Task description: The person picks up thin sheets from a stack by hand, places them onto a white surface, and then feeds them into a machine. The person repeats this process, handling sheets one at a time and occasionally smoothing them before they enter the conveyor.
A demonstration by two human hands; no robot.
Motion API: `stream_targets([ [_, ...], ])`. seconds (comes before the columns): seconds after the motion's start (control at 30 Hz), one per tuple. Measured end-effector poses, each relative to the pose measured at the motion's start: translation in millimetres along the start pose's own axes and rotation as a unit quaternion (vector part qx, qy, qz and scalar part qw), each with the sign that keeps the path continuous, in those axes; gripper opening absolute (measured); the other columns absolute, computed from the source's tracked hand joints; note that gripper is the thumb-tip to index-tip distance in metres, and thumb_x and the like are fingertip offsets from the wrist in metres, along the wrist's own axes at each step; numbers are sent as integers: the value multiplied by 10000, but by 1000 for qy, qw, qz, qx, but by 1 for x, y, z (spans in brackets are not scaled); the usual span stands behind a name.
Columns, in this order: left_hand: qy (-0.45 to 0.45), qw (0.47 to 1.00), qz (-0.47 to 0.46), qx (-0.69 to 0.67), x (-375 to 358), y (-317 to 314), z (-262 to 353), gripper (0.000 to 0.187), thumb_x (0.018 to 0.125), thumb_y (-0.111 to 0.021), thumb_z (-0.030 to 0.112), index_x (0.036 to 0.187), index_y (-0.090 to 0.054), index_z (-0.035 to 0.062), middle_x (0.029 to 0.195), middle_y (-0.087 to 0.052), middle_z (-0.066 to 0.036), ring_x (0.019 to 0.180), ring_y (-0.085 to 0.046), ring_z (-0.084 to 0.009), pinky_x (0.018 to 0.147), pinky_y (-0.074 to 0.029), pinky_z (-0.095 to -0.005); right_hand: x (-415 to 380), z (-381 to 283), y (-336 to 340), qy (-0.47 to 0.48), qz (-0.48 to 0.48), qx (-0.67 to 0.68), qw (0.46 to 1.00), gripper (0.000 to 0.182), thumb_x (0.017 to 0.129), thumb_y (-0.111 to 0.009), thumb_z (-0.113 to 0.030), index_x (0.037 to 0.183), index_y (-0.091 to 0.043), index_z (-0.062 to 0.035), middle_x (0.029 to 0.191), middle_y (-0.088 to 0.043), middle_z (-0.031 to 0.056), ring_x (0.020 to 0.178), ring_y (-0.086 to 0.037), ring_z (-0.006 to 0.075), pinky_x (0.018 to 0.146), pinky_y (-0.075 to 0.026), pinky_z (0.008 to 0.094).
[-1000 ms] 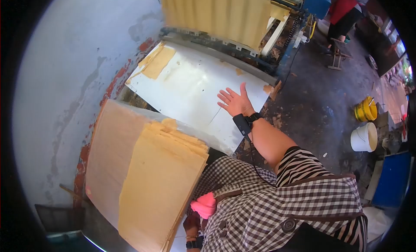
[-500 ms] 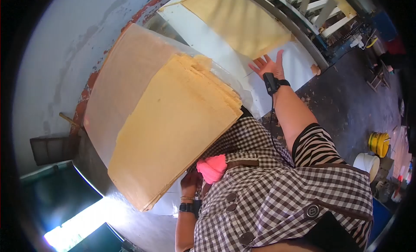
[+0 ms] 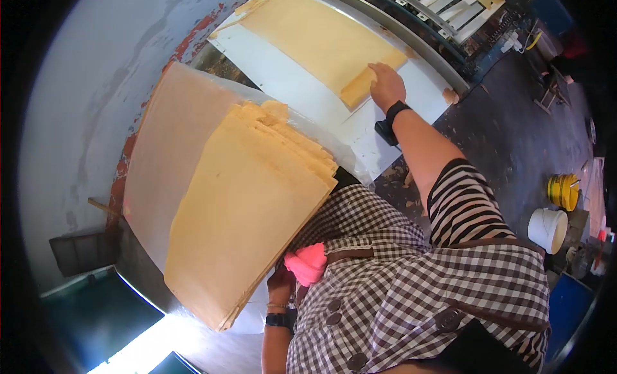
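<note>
— Under our right hand lies the near corner of the yellow sheet, folded back on itself; the fingers curl down on that fold and pinch it.

— And around the fingers, what room do we have?

— Just behind the knuckles the white table shows bare, all the way to its near edge. Beyond the fingertips the sheet runs flat to the far edge, where the machine frame borders the table. Right of the wrist the table ends and dark floor opens out.

— Our left hand?

— Our left hand sits low against the body, by a pink cloth. We cannot tell how its fingers stand; the checked shirt hides them. Just past it is the near corner of the stack of sheets, its edges stepped and uneven, resting on a wider tan board under clear plastic.

— Do the stack and the flat sheet touch?

— No, bare white table lies between them.
</note>
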State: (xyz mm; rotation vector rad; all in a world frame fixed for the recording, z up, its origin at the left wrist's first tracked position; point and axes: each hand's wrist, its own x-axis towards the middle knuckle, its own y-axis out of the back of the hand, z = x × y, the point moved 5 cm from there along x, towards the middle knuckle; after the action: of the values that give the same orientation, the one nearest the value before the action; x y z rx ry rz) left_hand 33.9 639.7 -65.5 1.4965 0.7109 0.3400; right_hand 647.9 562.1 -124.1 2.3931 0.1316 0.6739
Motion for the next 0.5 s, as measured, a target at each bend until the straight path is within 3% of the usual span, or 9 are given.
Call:
stream_targets([
  [0.03, -3, 997, 58, -43, -14, -4, -7, 94, 810, -593, 180, 826, -657, 113, 825, -657, -125, 725, -657, -323, 609, -525, -421, 0, -7, -2, 80, -14, -44, 996, 404, 857, -585, -112, 1254, -618, -181, 1326, -585, 91, 1274, -510, 269, 1030, -419, 409],
  [0.07, -5, 990, 115, -85, -26, -2, -11, 19, 751, -635, 141, 765, -648, 138, 780, -636, -101, 658, -647, -301, 569, -520, -403, 1, -7, -5, 100, -53, -68, 991, 430, 862, -566, -91, 1277, -601, -197, 1346, -572, 80, 1298, -487, 260, 1054, -396, 413],
  [0.17, 84, 973, 84, -200, -49, 2, -18, 63, 796, -610, 176, 792, -649, 127, 748, -638, -114, 644, -644, -295, 574, -512, -407, -2, -9, -15, 174, -159, -121, 964, 504, 875, -528, -53, 1344, -547, -236, 1401, -531, 53, 1352, -435, 237, 1113, -333, 429],
  [0.2, 183, 952, 43, -240, -56, 7, -15, 137, 837, -582, 224, 808, -642, 104, 716, -642, -123, 634, -640, -296, 570, -501, -412, -5, -13, -18, 209, -186, -129, 951, 521, 877, -529, -59, 1364, -528, -244, 1417, -517, 47, 1357, -429, 235, 1124, -316, 437],
  [0.3, 211, 948, 25, -239, -66, 17, -3, 220, 866, -557, 286, 837, -644, 86, 700, -646, -142, 631, -640, -301, 583, -500, -416, -23, -21, -8, 245, -251, -155, 923, 568, 881, -547, -87, 1416, -472, -264, 1411, -511, 53, 1335, -453, 228, 1143, -281, 457],
  [0.33, 183, 957, 29, -224, -53, 31, -3, 230, 867, -560, 294, 854, -653, 84, 707, -651, -142, 636, -644, -302, 589, -503, -416, -23, -19, 3, 232, -259, -166, 923, 585, 881, -556, -97, 1431, -455, -271, 1400, -515, 59, 1321, -468, 225, 1147, -272, 463],
  [0.43, 66, 987, 41, -143, -23, 65, 6, 253, 877, -569, 303, 915, -677, 78, 737, -668, -143, 665, -663, -303, 608, -513, -413, -5, 3, 47, 159, -255, -132, 945, 509, 841, -601, -104, 1328, -563, -252, 1274, -579, 58, 1225, -537, 236, 1143, -274, 468],
  [0.5, -57, 996, 51, -39, -10, 81, 5, 258, 890, -575, 290, 972, -690, 74, 768, -687, -143, 700, -681, -304, 622, -522, -405, 7, 23, 63, 178, -249, -144, 941, 366, 804, -626, -102, 1147, -657, -225, 1144, -612, 50, 1147, -566, 241, 1140, -282, 457],
])
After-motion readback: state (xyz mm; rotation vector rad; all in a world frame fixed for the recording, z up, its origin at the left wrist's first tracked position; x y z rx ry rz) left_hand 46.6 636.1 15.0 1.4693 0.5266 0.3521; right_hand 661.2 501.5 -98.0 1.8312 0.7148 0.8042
